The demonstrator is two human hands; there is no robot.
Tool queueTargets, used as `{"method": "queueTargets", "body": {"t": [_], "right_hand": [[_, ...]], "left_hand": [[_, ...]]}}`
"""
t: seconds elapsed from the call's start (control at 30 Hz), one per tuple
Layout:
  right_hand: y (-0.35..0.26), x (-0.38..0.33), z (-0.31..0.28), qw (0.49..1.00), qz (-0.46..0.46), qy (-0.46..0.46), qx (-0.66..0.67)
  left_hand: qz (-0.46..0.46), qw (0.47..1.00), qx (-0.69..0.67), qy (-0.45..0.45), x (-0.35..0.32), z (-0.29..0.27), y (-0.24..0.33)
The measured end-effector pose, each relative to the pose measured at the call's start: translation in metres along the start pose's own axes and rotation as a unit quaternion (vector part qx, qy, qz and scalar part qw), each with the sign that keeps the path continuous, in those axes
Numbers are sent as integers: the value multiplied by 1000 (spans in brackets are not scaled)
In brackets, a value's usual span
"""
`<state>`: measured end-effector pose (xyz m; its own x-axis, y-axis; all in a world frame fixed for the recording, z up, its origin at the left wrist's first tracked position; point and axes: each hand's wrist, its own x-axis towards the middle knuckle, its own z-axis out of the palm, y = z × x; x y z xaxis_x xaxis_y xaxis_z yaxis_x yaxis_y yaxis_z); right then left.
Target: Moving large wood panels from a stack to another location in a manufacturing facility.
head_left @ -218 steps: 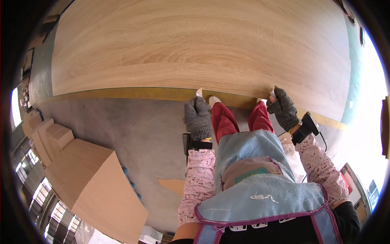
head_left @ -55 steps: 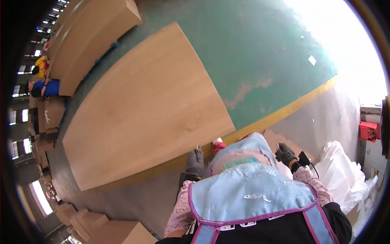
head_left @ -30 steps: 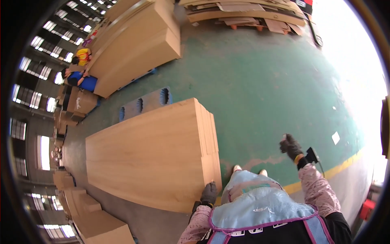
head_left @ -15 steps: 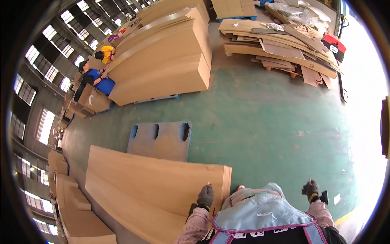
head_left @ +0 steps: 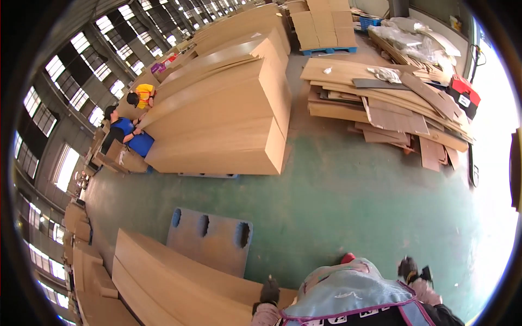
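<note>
My left hand (head_left: 270, 292), in a dark grey glove, is in front of me at the near end of a long brown cardboard stack (head_left: 179, 277). Its fingers look curled together; whether anything is inside them is hidden, and contact with the cardboard is unclear. Out to my right, my gloved right hand (head_left: 408, 268) is over the green floor, with a dark band or device at the wrist. Blur hides its fingers. A light blue apron (head_left: 348, 290) covers my front, and the tip of a red shoe (head_left: 348, 258) shows beyond it.
A worn blue-grey plastic pallet (head_left: 212, 239) lies beyond the stack. Farther off stands a tall cardboard pile (head_left: 217, 136), with two people (head_left: 128, 130) at its left. Loose boards (head_left: 380, 103) lie heaped at the far right beside a red and black box (head_left: 464, 96).
The view has tilted up, so the pallet, cardboard stack and far piles appear lower. Both my hands are nearer the lower edge of the picture. More of the red shoe shows.
</note>
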<state>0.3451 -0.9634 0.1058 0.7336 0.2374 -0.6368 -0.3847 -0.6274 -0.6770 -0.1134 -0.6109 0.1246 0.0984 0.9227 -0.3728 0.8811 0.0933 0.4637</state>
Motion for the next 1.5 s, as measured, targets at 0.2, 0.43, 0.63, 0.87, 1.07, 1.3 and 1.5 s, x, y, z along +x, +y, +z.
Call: {"method": "queueTargets", "body": {"t": [0.2, 0.43, 0.63, 0.87, 1.07, 1.3, 1.5], "right_hand": [[-336, 134, 107, 978, -200, -63, 5], [-527, 176, 329, 892, -433, -78, -107], [-620, 192, 377, 922, -322, -91, -194], [-685, 296, 385, 968, -225, -111, -2], [-789, 408, 436, 955, -217, -175, 103], [-978, 494, 476, 917, -296, -268, 18], [-1056, 528, 504, 916, -267, -296, 30]], "left_hand": [[-31, 999, -2, -12, 75, -3, 63], [-177, 984, 4, 13, 235, -57, 134], [-5, 998, -24, 57, 408, -113, 209], [167, 970, -169, 50, 621, -156, 423], [117, 855, -498, -79, 698, -123, 633], [-10, 820, -572, 7, 776, -117, 768], [-153, 793, -590, 17, 788, -124, 812]]}}
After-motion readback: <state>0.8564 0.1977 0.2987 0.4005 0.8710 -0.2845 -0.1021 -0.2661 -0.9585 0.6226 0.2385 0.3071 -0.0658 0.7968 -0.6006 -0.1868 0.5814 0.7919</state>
